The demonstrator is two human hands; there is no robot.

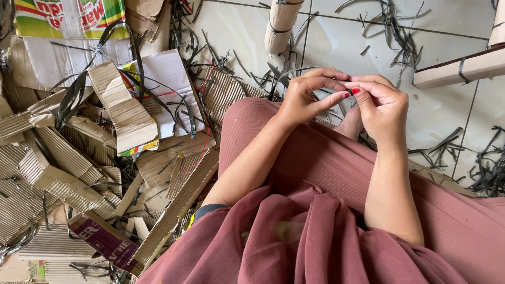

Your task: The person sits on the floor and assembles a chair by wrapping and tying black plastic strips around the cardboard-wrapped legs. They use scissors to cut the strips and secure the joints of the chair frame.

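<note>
White tiled floor [447,113], littered with dark strap offcuts [486,171]; heap of torn corrugated cardboard [68,158] lay at the person's left. Left hand [307,94] and right hand [381,102] met above the pink-clad lap [326,163], fingertips pinched narrow on a thin dark strap [286,73] that looped back toward the floor. Tied cardboard roll [281,23] sat well apart, further out.

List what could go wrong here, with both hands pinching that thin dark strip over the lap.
1. The left hand and right hand pinch a thin dark strip by the fingertips; its narrow edge might nick a finger or slip free.
2. Loose strips litter the tiled floor by the bare foot; stepping on them could hurt.
3. The cardboard pile looks unstable and may slide.
</note>
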